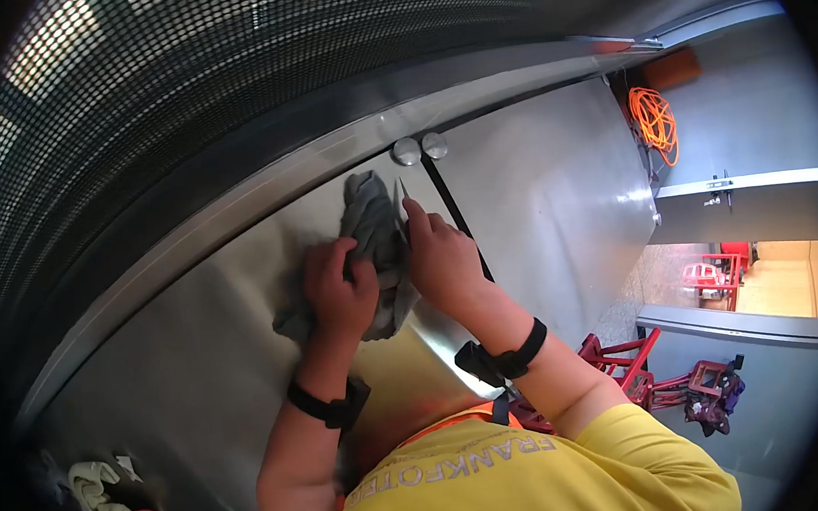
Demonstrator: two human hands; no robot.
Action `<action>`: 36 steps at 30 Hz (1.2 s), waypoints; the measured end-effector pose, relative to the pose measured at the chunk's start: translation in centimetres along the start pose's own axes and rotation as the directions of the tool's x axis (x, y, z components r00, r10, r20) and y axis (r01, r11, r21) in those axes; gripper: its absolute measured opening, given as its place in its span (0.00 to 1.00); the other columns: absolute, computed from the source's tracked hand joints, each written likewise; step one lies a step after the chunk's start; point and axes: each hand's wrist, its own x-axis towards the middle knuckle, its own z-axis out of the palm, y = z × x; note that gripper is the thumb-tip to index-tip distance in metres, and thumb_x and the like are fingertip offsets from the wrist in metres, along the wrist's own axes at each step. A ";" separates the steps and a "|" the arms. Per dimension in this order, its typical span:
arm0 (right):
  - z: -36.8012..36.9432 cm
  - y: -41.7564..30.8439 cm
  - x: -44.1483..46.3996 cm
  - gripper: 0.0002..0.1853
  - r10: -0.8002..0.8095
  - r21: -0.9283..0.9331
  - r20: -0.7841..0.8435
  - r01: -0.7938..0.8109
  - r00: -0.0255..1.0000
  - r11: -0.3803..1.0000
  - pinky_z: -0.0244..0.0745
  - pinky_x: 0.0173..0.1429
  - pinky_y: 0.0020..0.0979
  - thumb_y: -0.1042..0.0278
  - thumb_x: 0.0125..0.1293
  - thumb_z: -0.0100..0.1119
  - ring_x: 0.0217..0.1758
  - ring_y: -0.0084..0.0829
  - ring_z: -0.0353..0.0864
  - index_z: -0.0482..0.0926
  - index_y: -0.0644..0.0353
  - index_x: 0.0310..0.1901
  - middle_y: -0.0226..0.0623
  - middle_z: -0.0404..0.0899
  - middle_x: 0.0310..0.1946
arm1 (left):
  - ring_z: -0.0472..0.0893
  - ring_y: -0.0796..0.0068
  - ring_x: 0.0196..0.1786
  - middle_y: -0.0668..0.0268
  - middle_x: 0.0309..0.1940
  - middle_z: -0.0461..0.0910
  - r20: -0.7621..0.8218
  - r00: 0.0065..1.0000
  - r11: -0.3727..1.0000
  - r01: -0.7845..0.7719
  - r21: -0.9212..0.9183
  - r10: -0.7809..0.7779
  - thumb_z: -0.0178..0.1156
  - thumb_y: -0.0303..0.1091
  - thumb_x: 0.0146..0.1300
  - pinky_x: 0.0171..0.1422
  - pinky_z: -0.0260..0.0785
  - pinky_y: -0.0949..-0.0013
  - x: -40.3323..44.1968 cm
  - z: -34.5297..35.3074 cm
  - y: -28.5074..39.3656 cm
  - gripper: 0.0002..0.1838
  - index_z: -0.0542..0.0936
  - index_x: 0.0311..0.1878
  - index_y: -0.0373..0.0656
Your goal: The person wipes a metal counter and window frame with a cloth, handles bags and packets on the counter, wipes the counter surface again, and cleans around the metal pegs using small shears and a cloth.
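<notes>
A crumpled grey cloth (368, 222) lies bunched on the metal tabletop (538, 188), in front of my chest. My left hand (342, 285) is closed on its left side, fingers curled into the folds. At the cloth's right edge, my right hand (440, 258) is closed with the index finger stretched forward along a thin, pointed metal blade (399, 201). The blade's tip points away from me, beside the cloth. Its handle is hidden in my fist, so whether it is a knife or scissors cannot be told.
Two round metal knobs (407, 151) sit at the tabletop's far edge, near a dark seam. A perforated metal screen (221, 68) rises beyond. A pale cloth (112, 505) lies at lower left. Orange cable (653, 124) hangs at right, above red stools (629, 363).
</notes>
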 end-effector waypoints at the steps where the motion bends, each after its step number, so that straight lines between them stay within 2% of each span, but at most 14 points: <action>1: 0.2 0.1 0.2 0.26 -0.009 0.018 -0.022 0.009 1.000 1.000 0.79 0.35 0.39 0.72 0.57 0.54 0.34 0.46 0.83 0.64 0.64 0.59 0.47 0.78 0.36 | 0.77 0.54 0.41 0.58 0.37 0.78 0.033 0.999 0.997 0.038 0.064 -0.040 0.59 0.28 0.56 0.46 0.69 0.59 -0.2 -0.2 0.2 0.11 0.78 0.43 0.42; 4: 0.0 -0.2 0.8 0.25 0.049 0.064 -0.010 -0.048 0.999 0.997 0.79 0.35 0.40 0.73 0.58 0.53 0.34 0.46 0.83 0.64 0.63 0.59 0.46 0.78 0.36 | 0.75 0.52 0.36 0.57 0.31 0.76 -0.042 0.996 0.990 -0.076 0.121 0.082 0.59 0.33 0.56 0.41 0.68 0.56 0.4 0.0 1.0 0.16 0.78 0.48 0.42; 7: 0.0 0.1 1.7 0.29 0.118 0.151 -0.002 -0.116 0.993 0.982 0.77 0.40 0.44 0.70 0.58 0.57 0.38 0.49 0.81 0.65 0.55 0.63 0.44 0.79 0.38 | 0.75 0.53 0.35 0.58 0.31 0.76 -0.024 0.996 0.985 -0.081 0.153 0.086 0.59 0.34 0.56 0.42 0.68 0.55 0.9 0.0 1.2 0.18 0.78 0.51 0.44; 11: 1.3 1.5 2.5 0.29 0.087 0.142 -0.015 -0.084 0.996 0.986 0.77 0.40 0.44 0.68 0.59 0.59 0.37 0.48 0.82 0.65 0.53 0.63 0.43 0.79 0.39 | 0.75 0.54 0.36 0.58 0.32 0.76 0.006 0.995 0.981 -0.100 0.164 0.100 0.59 0.34 0.57 0.42 0.68 0.55 0.8 0.2 0.8 0.18 0.78 0.51 0.45; 14: 1.4 2.1 1.9 0.27 0.060 0.121 -0.064 -0.052 0.996 0.991 0.77 0.40 0.44 0.66 0.59 0.60 0.37 0.47 0.82 0.67 0.54 0.61 0.42 0.80 0.38 | 0.76 0.54 0.37 0.58 0.33 0.77 0.009 0.996 0.979 -0.091 0.181 0.091 0.58 0.34 0.57 0.44 0.68 0.55 0.7 0.4 0.4 0.17 0.78 0.51 0.45; 16: 1.1 2.5 1.3 0.24 0.052 0.127 -0.090 -0.040 0.995 0.991 0.79 0.37 0.42 0.72 0.57 0.55 0.35 0.46 0.83 0.68 0.57 0.58 0.42 0.80 0.36 | 0.76 0.54 0.38 0.58 0.35 0.78 -0.004 0.996 0.981 -0.084 0.173 0.086 0.58 0.34 0.57 0.45 0.68 0.56 0.7 0.5 0.3 0.17 0.78 0.52 0.45; 23: 2.0 3.5 1.4 0.22 0.177 0.192 -0.165 -0.144 0.970 0.971 0.79 0.36 0.41 0.70 0.59 0.53 0.33 0.43 0.83 0.69 0.60 0.57 0.42 0.79 0.31 | 0.78 0.54 0.43 0.59 0.40 0.79 0.078 0.997 0.981 -0.019 0.193 0.004 0.58 0.30 0.58 0.49 0.70 0.57 0.7 0.4 0.6 0.16 0.78 0.51 0.44; 25: 2.8 2.7 1.7 0.23 0.081 0.124 -0.185 -0.059 0.979 0.991 0.79 0.34 0.38 0.70 0.59 0.54 0.32 0.42 0.83 0.68 0.66 0.57 0.43 0.79 0.31 | 0.77 0.54 0.40 0.59 0.37 0.78 0.047 0.998 0.983 -0.049 0.178 0.041 0.58 0.35 0.58 0.46 0.69 0.56 0.8 0.6 0.4 0.17 0.78 0.51 0.45; 26: 2.9 1.8 1.5 0.24 0.115 0.163 -0.106 -0.097 0.988 0.982 0.78 0.36 0.40 0.70 0.59 0.54 0.35 0.45 0.82 0.66 0.65 0.59 0.45 0.79 0.34 | 0.77 0.54 0.40 0.59 0.37 0.78 0.061 0.997 0.982 -0.055 0.178 0.045 0.58 0.35 0.58 0.46 0.69 0.56 0.8 0.6 0.3 0.17 0.78 0.51 0.45; 28: 2.8 0.4 0.6 0.23 -0.024 0.141 -0.184 0.051 0.983 0.989 0.78 0.36 0.39 0.70 0.60 0.53 0.36 0.43 0.83 0.67 0.67 0.57 0.45 0.79 0.35 | 0.77 0.53 0.42 0.59 0.37 0.79 0.047 0.999 0.987 -0.019 0.159 0.012 0.58 0.35 0.58 0.47 0.69 0.57 0.8 0.7 0.4 0.16 0.78 0.51 0.45; 30: 2.5 0.0 0.4 0.25 0.019 0.160 -0.163 0.008 0.986 0.987 0.79 0.38 0.39 0.71 0.58 0.54 0.37 0.44 0.83 0.67 0.64 0.58 0.45 0.80 0.37 | 0.77 0.54 0.44 0.59 0.40 0.79 0.082 0.997 0.988 -0.001 0.157 -0.012 0.58 0.34 0.58 0.48 0.69 0.57 0.8 0.6 0.6 0.17 0.77 0.52 0.45; 32: 1.3 0.2 0.6 0.27 0.126 0.336 -0.021 -0.112 0.992 0.935 0.78 0.40 0.41 0.73 0.58 0.54 0.37 0.46 0.82 0.66 0.61 0.61 0.47 0.81 0.37 | 0.77 0.54 0.46 0.58 0.43 0.78 0.107 0.994 0.986 0.018 0.166 -0.036 0.58 0.34 0.58 0.49 0.69 0.57 1.2 0.4 1.3 0.18 0.77 0.52 0.45; 34: -0.2 1.3 0.1 0.26 0.189 0.450 0.006 -0.172 0.982 0.877 0.78 0.41 0.41 0.73 0.58 0.54 0.37 0.48 0.82 0.67 0.60 0.61 0.48 0.81 0.37 | 0.75 0.55 0.52 0.59 0.51 0.75 0.195 0.965 0.936 0.100 0.337 -0.173 0.58 0.32 0.56 0.53 0.66 0.56 1.7 0.4 2.8 0.21 0.75 0.55 0.46; 36: -0.9 2.9 -0.8 0.26 0.246 0.553 0.041 -0.227 0.968 0.802 0.77 0.42 0.41 0.73 0.58 0.54 0.37 0.49 0.82 0.68 0.59 0.60 0.49 0.81 0.37 | 0.73 0.56 0.53 0.60 0.53 0.74 0.267 0.959 0.940 -0.004 0.342 -0.093 0.58 0.31 0.55 0.54 0.65 0.55 2.4 0.8 3.2 0.23 0.75 0.57 0.47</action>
